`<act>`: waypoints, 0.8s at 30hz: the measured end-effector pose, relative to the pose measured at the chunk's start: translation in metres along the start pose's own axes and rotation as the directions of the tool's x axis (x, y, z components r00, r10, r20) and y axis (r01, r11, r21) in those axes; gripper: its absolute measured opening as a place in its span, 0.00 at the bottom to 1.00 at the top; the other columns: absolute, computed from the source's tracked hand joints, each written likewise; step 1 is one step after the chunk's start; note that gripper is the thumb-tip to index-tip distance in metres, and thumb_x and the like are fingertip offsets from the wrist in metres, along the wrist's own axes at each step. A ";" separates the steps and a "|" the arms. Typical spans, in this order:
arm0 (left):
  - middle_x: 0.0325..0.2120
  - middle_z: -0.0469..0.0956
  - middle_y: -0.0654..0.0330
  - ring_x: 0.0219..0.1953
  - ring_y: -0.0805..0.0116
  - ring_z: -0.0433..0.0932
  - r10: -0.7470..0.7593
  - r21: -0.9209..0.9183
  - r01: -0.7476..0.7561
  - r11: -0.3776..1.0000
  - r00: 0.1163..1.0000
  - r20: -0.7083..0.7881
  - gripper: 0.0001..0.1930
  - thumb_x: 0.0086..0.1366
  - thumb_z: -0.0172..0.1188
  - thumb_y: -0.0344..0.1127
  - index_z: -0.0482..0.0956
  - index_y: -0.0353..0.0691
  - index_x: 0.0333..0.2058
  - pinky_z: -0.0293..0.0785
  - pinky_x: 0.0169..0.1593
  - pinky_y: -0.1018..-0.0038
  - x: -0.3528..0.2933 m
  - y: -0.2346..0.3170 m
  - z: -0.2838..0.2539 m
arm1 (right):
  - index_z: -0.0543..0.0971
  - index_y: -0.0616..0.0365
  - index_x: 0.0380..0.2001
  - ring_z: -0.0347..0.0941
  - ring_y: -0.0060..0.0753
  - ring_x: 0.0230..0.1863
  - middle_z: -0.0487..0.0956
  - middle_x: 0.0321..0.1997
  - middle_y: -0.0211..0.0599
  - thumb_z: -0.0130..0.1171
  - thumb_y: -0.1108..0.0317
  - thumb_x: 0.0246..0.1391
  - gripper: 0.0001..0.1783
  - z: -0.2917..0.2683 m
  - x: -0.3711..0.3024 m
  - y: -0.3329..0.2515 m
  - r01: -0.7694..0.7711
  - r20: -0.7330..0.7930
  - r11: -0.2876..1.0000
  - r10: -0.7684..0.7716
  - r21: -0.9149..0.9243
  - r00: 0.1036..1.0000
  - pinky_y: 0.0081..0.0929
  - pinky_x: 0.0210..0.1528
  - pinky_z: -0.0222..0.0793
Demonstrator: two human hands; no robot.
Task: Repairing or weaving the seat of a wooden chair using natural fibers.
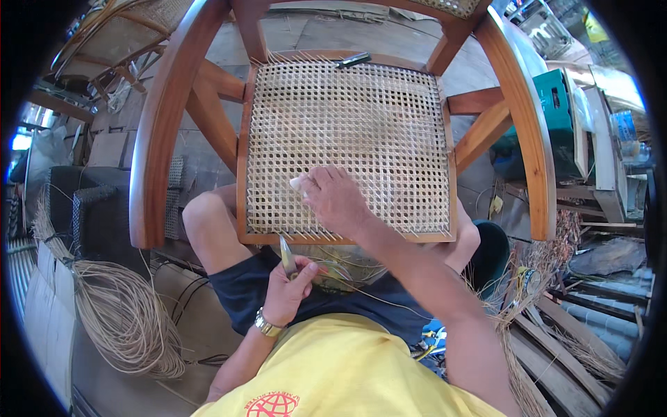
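Observation:
A wooden armchair with a woven cane seat (347,125) stands in front of me, its near edge between my knees. My right hand (337,198) rests on the near part of the weave, fingers closed round a small white piece (297,183); mostly covered, it could be cloth or something else. Just below the seat's near left rail, my left hand (286,295) is closed on a short knife (287,256), its pointed blade turned up toward the frame. Loose cane ends stick out along the far and near rails. A small dark tool (353,60) lies on the far edge.
A large coil of cane strands (128,313) lies at the left. Another cane chair (125,35) stands far left. On the right are a green crate (552,104), a dark bucket (490,257), and wooden planks (556,361). The chair's arms (170,125) rise on both sides.

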State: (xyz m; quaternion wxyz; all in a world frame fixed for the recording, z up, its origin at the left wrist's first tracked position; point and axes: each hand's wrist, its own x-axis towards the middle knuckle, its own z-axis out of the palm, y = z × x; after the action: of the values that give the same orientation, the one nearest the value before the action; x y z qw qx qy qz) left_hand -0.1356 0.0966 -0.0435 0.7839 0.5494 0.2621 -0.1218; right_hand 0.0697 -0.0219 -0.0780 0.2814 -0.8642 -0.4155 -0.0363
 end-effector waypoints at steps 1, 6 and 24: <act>0.34 0.85 0.57 0.19 0.85 0.66 0.004 -0.003 -0.004 1.000 1.000 0.000 0.05 0.70 0.61 0.34 0.75 0.40 0.38 0.62 0.22 0.87 -0.003 0.004 -0.003 | 0.78 0.60 0.44 0.76 0.43 0.36 0.79 0.35 0.42 0.56 0.72 0.56 0.12 0.005 0.014 0.021 0.122 -0.080 0.982 -0.135 -0.147 0.988 0.44 0.43 0.73; 0.34 0.85 0.59 0.20 0.86 0.67 0.029 -0.053 -0.031 0.998 0.999 -0.039 0.07 0.71 0.61 0.35 0.77 0.38 0.37 0.64 0.24 0.86 -0.007 0.012 -0.012 | 0.78 0.58 0.35 0.76 0.38 0.33 0.79 0.34 0.43 0.49 0.72 0.62 0.07 -0.063 0.062 0.153 -0.607 -0.237 0.790 0.576 -0.086 0.782 0.42 0.31 0.75; 0.25 0.78 0.69 0.20 0.86 0.66 0.015 -0.023 -0.016 1.000 1.000 -0.027 0.06 0.68 0.65 0.34 0.81 0.38 0.37 0.61 0.24 0.86 0.021 0.031 -0.026 | 0.81 0.54 0.45 0.76 0.48 0.47 0.78 0.46 0.42 0.61 0.67 0.56 0.13 -0.114 -0.063 0.105 -0.241 0.044 0.969 0.243 -0.052 0.969 0.40 0.50 0.73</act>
State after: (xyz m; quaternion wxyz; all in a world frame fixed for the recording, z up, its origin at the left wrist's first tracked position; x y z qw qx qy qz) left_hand -0.1104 0.1343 -0.0369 0.7877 0.5438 0.2698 -0.1053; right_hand 0.1258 -0.1770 -0.0485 0.2533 -0.9153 -0.3129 0.0104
